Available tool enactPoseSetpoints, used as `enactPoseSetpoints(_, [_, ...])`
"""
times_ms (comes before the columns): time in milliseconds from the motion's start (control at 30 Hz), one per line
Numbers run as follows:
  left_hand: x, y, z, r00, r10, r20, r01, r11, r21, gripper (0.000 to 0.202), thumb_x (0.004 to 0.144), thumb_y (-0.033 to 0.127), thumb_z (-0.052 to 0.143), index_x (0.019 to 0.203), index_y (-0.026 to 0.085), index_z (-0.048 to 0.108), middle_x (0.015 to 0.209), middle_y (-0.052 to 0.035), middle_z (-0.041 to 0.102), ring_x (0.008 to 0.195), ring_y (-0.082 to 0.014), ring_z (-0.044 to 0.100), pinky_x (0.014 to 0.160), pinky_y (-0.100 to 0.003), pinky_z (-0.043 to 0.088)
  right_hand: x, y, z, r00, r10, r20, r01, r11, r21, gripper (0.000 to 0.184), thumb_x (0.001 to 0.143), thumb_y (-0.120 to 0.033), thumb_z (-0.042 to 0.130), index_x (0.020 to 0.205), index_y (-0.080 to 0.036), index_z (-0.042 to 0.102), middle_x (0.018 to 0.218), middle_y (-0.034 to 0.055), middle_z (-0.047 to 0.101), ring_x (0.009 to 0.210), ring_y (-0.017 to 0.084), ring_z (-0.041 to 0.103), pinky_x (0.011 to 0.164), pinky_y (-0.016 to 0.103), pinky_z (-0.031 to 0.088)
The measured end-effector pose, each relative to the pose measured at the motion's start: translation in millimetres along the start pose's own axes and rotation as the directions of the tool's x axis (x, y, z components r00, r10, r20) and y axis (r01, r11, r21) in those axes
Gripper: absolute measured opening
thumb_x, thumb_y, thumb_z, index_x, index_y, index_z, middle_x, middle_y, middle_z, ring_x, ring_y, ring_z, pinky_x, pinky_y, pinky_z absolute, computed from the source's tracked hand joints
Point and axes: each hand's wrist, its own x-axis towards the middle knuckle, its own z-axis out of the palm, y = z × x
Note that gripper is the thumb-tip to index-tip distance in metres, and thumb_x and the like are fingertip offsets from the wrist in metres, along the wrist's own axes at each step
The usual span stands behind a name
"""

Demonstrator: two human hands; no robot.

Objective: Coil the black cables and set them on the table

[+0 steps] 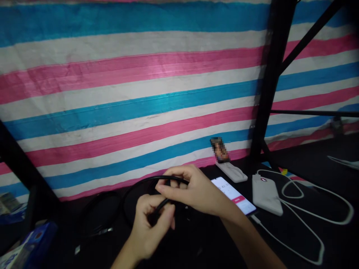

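A black cable arcs up in a loop above the dark tabletop. My left hand is closed round one stretch of it, thumb and fingers curled together. Just above and to the right, my right hand pinches another part of the same cable. The two hands nearly touch, and the cable's ends are hidden behind the fingers. Left of my hands, a second coiled black cable lies on the table, with a shiny metal plug at its near side.
Right of my hands lie a lit phone, a white power bank and a looped white cable. Behind them a grey-white object rests by the striped sheet. A blue box sits at left; a black post rises at right.
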Motion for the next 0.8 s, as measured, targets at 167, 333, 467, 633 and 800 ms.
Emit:
enactPoseSetpoints(167, [-5.0, -17.8, 32.9, 0.999, 0.035, -0.02, -0.033, 0.996, 0.085, 0.045, 0.081, 0.046, 0.049, 0.051, 0.022, 0.025, 0.048, 0.0052, 0.021, 0.039, -0.0079, 0.026, 0.035, -0.025, 0.024, 1.8, 6.1, -15.3, 0.992, 0.028, 0.127, -0.015, 0.995, -0.096, 0.013, 0.072, -0.025, 0.066, 0.082, -0.016, 0.069, 0.057, -0.004, 0.052, 0.051, 0.007, 0.042, 0.047, 0.019, 0.032])
enactPoseSetpoints(333, [5.1, -5.2, 18.9, 0.957, 0.288, -0.041, -0.244, 0.873, 0.423, 0.04, 0.078, 0.029, 0.054, 0.042, 0.02, 0.038, 0.039, 0.0044, 0.033, 0.037, -0.0075, 0.032, 0.037, -0.021, 0.03, -6.9, 1.4, -9.2, 0.999, 0.011, 0.043, -0.001, 0.975, -0.222, 0.013, 0.076, -0.023, 0.061, 0.082, -0.018, 0.071, 0.064, -0.0023, 0.061, 0.055, 0.008, 0.049, 0.052, 0.019, 0.035])
enactPoseSetpoints(467, [14.3, 10.8, -12.0, 0.93, 0.358, 0.083, -0.348, 0.785, 0.512, 0.021, 0.075, 0.023, 0.061, 0.054, 0.018, 0.061, 0.043, 0.0023, 0.056, 0.037, -0.0088, 0.048, 0.039, -0.018, 0.038, -10.3, -2.0, 7.1, 0.997, -0.062, -0.052, 0.05, 0.976, -0.214, 0.015, 0.08, -0.024, 0.056, 0.082, -0.019, 0.07, 0.072, -0.0003, 0.065, 0.065, 0.01, 0.054, 0.055, 0.02, 0.037])
enactPoseSetpoints(633, [16.6, 16.4, -43.7, 0.991, 0.019, 0.135, -0.1, 0.777, 0.622, 0.021, 0.075, 0.043, 0.063, 0.066, 0.024, 0.07, 0.053, 0.003, 0.065, 0.043, -0.012, 0.054, 0.041, -0.02, 0.038, 10.2, 21.3, 7.3, 0.999, -0.018, 0.028, 0.017, 1.0, 0.02, 0.019, 0.085, -0.03, 0.051, 0.078, -0.017, 0.062, 0.06, -0.0037, 0.052, 0.048, 0.007, 0.047, 0.046, 0.019, 0.034])
enactPoseSetpoints(800, [21.7, 11.5, -55.3, 0.995, 0.016, -0.095, 0.045, 0.797, 0.602, 0.033, 0.076, 0.05, 0.057, 0.059, 0.023, 0.066, 0.056, 0.0012, 0.059, 0.055, -0.0139, 0.055, 0.054, -0.024, 0.04, 35.8, 47.4, -9.3, 0.971, -0.017, -0.239, 0.051, 0.99, 0.135, 0.022, 0.088, -0.035, 0.047, 0.087, -0.017, 0.06, 0.062, -0.0018, 0.053, 0.057, 0.009, 0.051, 0.05, 0.019, 0.039])
